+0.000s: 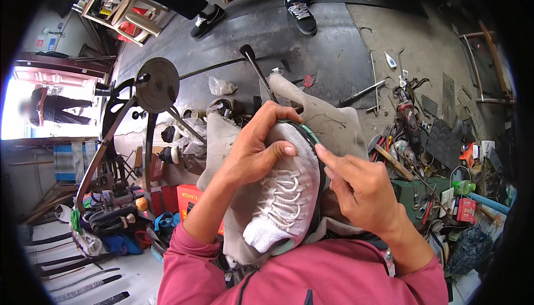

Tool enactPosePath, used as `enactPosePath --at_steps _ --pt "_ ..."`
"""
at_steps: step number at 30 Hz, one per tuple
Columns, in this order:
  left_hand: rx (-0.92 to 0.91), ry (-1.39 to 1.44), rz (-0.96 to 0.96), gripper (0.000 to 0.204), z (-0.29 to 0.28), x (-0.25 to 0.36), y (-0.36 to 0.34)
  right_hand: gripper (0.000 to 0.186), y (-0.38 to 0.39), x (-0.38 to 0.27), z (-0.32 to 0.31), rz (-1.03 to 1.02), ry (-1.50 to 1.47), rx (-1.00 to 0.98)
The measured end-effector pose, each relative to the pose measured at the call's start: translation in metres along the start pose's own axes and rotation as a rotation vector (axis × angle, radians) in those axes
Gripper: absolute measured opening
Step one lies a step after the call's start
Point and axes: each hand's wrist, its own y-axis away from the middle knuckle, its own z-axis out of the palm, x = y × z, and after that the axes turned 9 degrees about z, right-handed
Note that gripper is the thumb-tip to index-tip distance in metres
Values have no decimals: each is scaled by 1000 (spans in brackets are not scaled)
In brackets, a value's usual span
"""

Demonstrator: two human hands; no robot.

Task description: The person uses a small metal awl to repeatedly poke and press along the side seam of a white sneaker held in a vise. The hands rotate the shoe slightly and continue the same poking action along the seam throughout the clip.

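A white mesh sneaker (pixel 286 196) with white laces and a green sole edge rests on a grey cloth (pixel 334 124) over my lap, toe toward me. My left hand (pixel 253 149) wraps over its heel end, thumb lying across the upper. My right hand (pixel 361 188) sits at the shoe's right side, its forefinger and thumb pinched against the green sole rim near the heel. Whether a needle or thread is between those fingers I cannot tell. Both pink sleeves fill the lower edge.
A black stitching machine with a hand wheel (pixel 157 84) stands at my left, a red box (pixel 190 200) below it. Tools, pliers and small bottles litter the floor (pixel 423 155) at my right. Two seated people's legs and sneakers (pixel 300 13) are ahead; another person stands in the doorway (pixel 53 109) at left.
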Motion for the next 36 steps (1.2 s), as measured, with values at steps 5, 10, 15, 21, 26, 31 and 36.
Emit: enactPosePath --at_steps 5,10,15,21,26,31,36 --pt "30 39 30 64 13 -6 -3 47 -3 4 -8 25 78 -40" --pt "24 9 8 65 4 -3 -2 52 -4 4 -4 -3 68 -28" --pt "17 -12 7 65 1 -2 -2 50 -3 3 1 8 38 -21" --pt "16 -33 -26 63 0 0 -2 48 -4 3 6 31 4 -34" --pt "28 -24 -42 51 0 0 0 45 1 6 -1 70 -29 -120" --pt "34 -23 -21 53 1 0 0 43 12 2 -6 89 -230 -64" --pt "33 2 -17 52 3 1 -3 44 -3 5 -3 27 -149 -11"
